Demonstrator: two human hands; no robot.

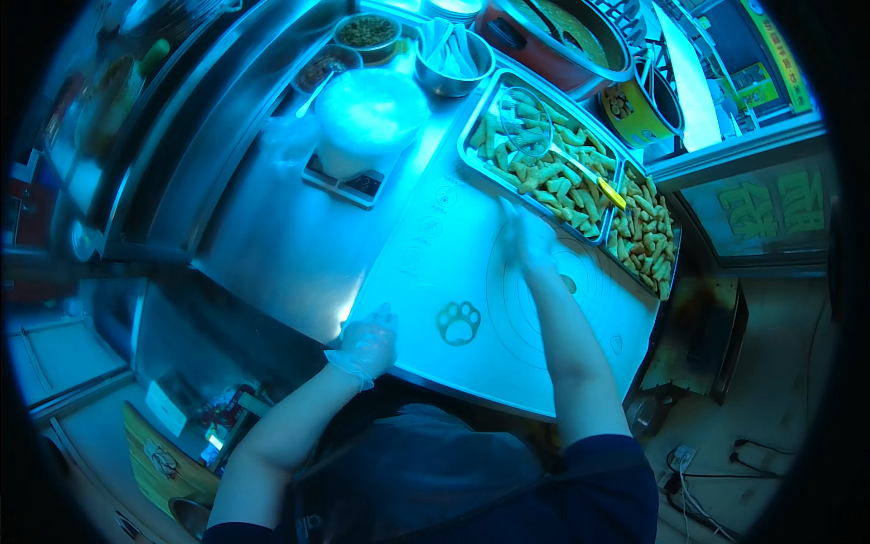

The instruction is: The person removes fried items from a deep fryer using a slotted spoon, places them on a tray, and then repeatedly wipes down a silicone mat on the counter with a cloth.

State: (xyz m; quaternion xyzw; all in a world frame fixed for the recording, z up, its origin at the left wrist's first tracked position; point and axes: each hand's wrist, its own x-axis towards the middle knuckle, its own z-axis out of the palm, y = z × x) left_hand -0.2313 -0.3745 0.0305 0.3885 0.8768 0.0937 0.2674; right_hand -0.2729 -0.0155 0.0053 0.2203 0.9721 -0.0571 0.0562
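Observation:
My left hand (370, 340), in a clear disposable glove, rests at the near left edge of a white mat (435, 272) printed with circles and a paw mark; whether its fingers are closed is unclear. Over the mat's far right part, blurred, my right hand (525, 234) is held with its fingers extended and nothing visible in it. Just beyond it lies a metal tray (476, 160) of fried dough pieces (564, 194), with a wire skimmer (578, 166) with a yellow end lying across them. A second tray of smaller fried pieces (642, 231) adjoins it on the right.
A digital scale (346, 187) bears a large, overexposed, pale plastic-wrapped thing (370, 109). Behind stand a steel bowl (454, 78), two bowls of chopped food (367, 30) (326, 68) and a large red pot (537, 47) with a ladle. A yellow container (629, 112) stands back right.

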